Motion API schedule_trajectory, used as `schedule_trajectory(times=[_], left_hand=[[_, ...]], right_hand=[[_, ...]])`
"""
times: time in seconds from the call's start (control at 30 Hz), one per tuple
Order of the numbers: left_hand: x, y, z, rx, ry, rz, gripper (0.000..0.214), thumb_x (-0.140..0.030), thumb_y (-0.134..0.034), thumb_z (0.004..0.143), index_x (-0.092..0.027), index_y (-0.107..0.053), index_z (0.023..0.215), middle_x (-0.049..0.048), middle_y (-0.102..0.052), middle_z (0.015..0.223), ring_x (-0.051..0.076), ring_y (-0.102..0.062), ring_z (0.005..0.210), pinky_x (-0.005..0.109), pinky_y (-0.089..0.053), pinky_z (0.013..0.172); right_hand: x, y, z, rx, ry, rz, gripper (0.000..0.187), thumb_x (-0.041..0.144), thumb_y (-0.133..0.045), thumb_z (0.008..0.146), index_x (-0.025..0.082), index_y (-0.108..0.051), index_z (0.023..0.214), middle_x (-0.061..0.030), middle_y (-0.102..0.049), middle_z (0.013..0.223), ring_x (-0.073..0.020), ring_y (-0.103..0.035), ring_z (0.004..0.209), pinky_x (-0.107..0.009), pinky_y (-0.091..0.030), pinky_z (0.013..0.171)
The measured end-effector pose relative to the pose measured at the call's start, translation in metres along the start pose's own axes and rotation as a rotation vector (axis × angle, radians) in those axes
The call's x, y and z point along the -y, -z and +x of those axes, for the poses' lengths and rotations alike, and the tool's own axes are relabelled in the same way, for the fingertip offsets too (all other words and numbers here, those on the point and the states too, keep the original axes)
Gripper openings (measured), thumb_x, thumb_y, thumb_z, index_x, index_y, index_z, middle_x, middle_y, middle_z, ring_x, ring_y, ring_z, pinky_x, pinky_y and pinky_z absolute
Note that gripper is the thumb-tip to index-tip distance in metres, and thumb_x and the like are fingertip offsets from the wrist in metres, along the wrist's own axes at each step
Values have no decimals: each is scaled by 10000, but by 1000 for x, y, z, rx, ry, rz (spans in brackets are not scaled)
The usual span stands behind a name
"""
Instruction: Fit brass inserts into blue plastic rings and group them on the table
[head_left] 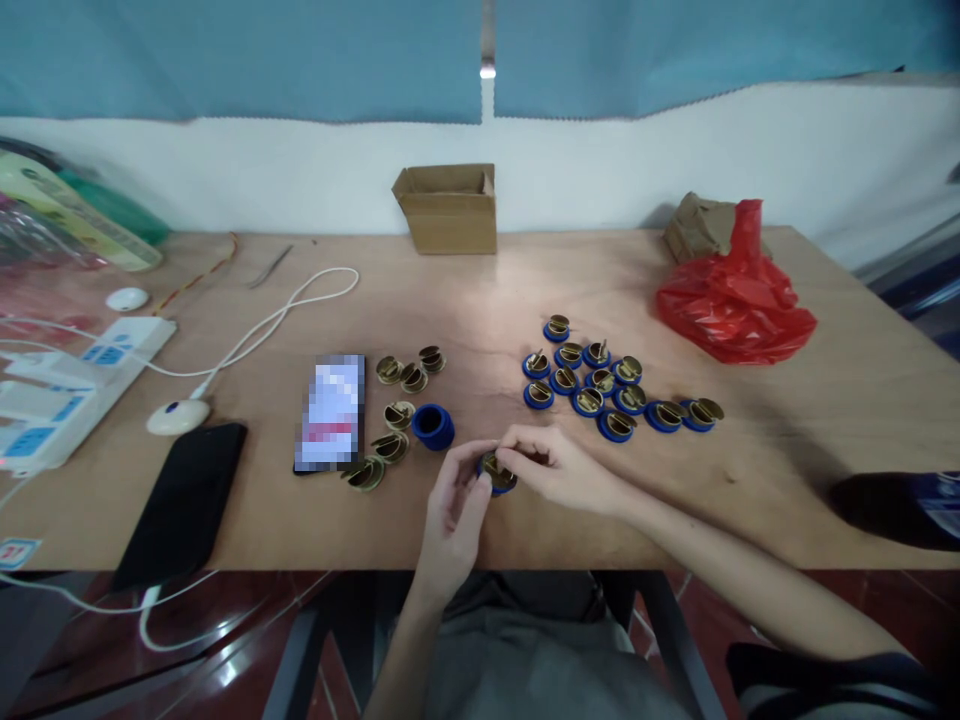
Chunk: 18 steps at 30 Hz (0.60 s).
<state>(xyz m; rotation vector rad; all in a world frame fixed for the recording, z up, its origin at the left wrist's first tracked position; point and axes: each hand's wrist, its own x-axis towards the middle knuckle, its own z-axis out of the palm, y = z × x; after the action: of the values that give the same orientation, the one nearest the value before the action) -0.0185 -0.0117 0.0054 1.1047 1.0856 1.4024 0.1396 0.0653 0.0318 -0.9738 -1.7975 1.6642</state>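
Note:
Near the table's front edge, my left hand (456,515) grips a round brass-coloured clip piece with a blue rim (501,478) between thumb and fingers. From the other side my right hand (553,466) pinches the upper part of the same piece; its fingertips partly hide it. Just beyond my left hand stands a blue cylindrical ring or cup (433,427). To its left lie several brass-coloured clip pieces without blue rims (390,446). Several more blue-rimmed brass pieces (588,400) are grouped to the right, beyond my right hand.
A phone with a lit screen (330,415) and a dark phone (184,500) lie left, near a power strip (90,390) and a white cable (262,325). A cardboard box (454,222) stands against the wall. At right are a red plastic bag (739,305) and a dark bottle (892,510).

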Motion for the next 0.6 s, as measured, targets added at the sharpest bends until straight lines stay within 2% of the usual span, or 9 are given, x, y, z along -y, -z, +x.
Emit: schedule_trajectory(times=[0.17, 0.23, 0.33, 0.4, 0.6], left_hand=[[3, -4, -2, 21, -40, 24, 257, -262, -588, 1010, -239, -614, 1265, 94, -680, 1331, 189, -649, 1251, 278, -528, 1047], [7, -4, -4, 42, -33, 34, 285, -239, -580, 1014, -246, -587, 1298, 103, -629, 1426, 195, -594, 1340, 307, -480, 1128], [11, -3, -6, 60, -46, 54, 320, -207, -573, 1013, -255, -560, 1329, 107, -570, 1505, 206, -520, 1425, 352, -414, 1204], [12, -2, -7, 50, -69, 67, 331, -195, -578, 1006, -250, -558, 1332, 115, -578, 1497, 217, -528, 1420, 371, -421, 1204], [12, -4, -7, 25, -89, 79, 341, -192, -589, 992, -235, -566, 1329, 125, -626, 1438, 231, -580, 1370, 385, -478, 1161]], right_hand=[[7, 7, 2, 197, -248, 237, 243, 383, -522, 940, 195, -576, 795, 107, -454, 384, -70, -336, 272, -179, -207, 315], [7, 10, 3, 227, -299, 293, 204, 341, -529, 897, 195, -563, 758, 93, -508, 404, -69, -377, 263, -168, -249, 302], [6, 12, 3, 225, -313, 320, 177, 298, -548, 849, 192, -549, 708, 85, -539, 446, -65, -434, 290, -161, -331, 320], [6, 11, 3, 213, -292, 299, 169, 276, -558, 835, 191, -546, 689, 91, -530, 445, -63, -448, 300, -159, -360, 330], [9, 7, 2, 171, -253, 231, 192, 262, -539, 794, 203, -508, 613, 104, -485, 373, -51, -389, 274, -151, -342, 322]])
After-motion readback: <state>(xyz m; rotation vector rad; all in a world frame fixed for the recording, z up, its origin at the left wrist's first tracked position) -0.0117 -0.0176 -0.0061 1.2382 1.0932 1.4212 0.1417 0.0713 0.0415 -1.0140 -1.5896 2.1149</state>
